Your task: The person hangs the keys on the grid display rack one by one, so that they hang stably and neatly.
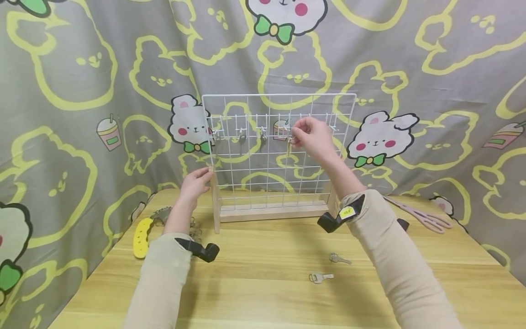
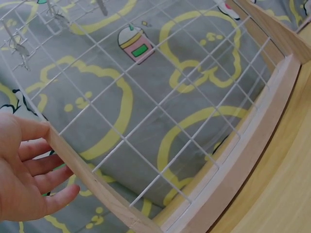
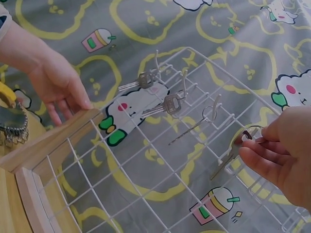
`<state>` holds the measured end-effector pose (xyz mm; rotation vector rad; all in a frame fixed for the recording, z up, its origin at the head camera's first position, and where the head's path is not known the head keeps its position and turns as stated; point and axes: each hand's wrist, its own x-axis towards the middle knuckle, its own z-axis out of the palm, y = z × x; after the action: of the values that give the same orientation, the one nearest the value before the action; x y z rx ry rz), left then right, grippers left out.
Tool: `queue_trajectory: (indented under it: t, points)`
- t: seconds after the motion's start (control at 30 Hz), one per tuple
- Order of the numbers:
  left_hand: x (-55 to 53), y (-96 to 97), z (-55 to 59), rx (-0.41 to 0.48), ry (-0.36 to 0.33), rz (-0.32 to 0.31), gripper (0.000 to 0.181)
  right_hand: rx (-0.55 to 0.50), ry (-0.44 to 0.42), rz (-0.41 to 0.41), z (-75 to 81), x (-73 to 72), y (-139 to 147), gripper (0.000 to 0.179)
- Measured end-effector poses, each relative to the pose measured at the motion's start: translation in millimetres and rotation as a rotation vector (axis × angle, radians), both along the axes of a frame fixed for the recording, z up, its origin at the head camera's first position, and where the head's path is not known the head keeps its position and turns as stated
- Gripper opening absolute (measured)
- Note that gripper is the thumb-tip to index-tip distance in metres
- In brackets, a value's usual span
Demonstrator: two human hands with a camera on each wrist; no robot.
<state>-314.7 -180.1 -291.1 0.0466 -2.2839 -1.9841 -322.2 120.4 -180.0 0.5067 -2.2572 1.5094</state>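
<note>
A white wire grid rack [image 1: 279,170] stands upright in a wooden base. My right hand [image 1: 314,137] pinches the ring end of a metal key [image 3: 227,156] at the hook row, and the blade hangs down in front of the wires. To its left, three more keys hang from hooks: one on a ring [image 3: 187,133], a middle key [image 3: 170,105] and an outer key [image 3: 142,80]. My left hand [image 2: 29,170] touches the top of the rack's wooden side post [image 2: 95,182], its fingers loosely extended beside the wood.
Two loose keys lie on the table, a nearer key [image 1: 320,277] and a farther key [image 1: 339,259]. Behind my left forearm is a yellow curved object [image 1: 141,237] with metal parts and small rings. Pale purple scissors [image 1: 427,220] lie at right. A patterned curtain [image 1: 123,68] hangs behind.
</note>
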Motion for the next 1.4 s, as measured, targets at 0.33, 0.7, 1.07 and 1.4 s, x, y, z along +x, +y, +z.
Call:
queue_trajectory:
  t: [0.33, 0.7, 1.07, 1.4]
  points:
    - [-0.3, -0.2, -0.3, -0.002, 0.006, 0.003, 0.048, 0.050, 0.031, -0.050, -2.6, -4.0, -0.7, 0.009]
    - [-0.3, -0.6, -0.9, -0.005, -0.001, 0.002, 0.049, 0.145, 0.069, -0.098, -3.5, -3.1, 1.4, 0.013]
    - [0.1, 0.1, -1.0, -0.008, 0.003, 0.000, 0.048, 0.129, 0.093, -0.059, -2.4, 1.3, 7.1, 0.014]
    - [-1.3, -1.5, -1.5, -0.012, 0.002, -0.003, 0.049, 0.131, 0.075, 0.018, -14.7, 19.5, 25.4, 0.016]
